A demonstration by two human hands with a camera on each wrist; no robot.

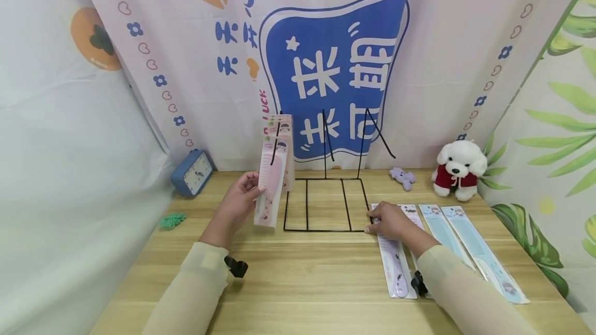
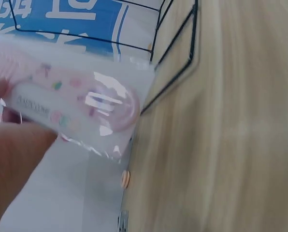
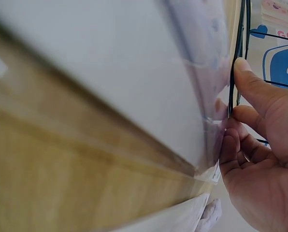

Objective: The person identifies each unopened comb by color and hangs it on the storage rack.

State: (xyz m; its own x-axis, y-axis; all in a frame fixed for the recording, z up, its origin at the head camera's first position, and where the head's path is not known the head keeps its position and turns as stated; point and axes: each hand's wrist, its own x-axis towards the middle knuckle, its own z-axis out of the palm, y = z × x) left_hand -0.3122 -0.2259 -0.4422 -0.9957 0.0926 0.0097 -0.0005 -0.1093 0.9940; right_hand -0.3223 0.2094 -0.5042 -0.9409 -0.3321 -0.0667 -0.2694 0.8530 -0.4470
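The wire rack (image 1: 324, 204) holds pink combs (image 1: 279, 154); left hand (image 1: 239, 203) grips one.

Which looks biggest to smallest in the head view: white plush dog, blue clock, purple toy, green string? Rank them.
1. white plush dog
2. blue clock, close behind
3. purple toy and green string, too alike to rank

Both sleeved forearms reached up from the lower frame. The left hand (image 1: 239, 201), centre-left, had fingers curled in a pinch; the right hand (image 1: 390, 221), centre-right, lay low, fingers bent.
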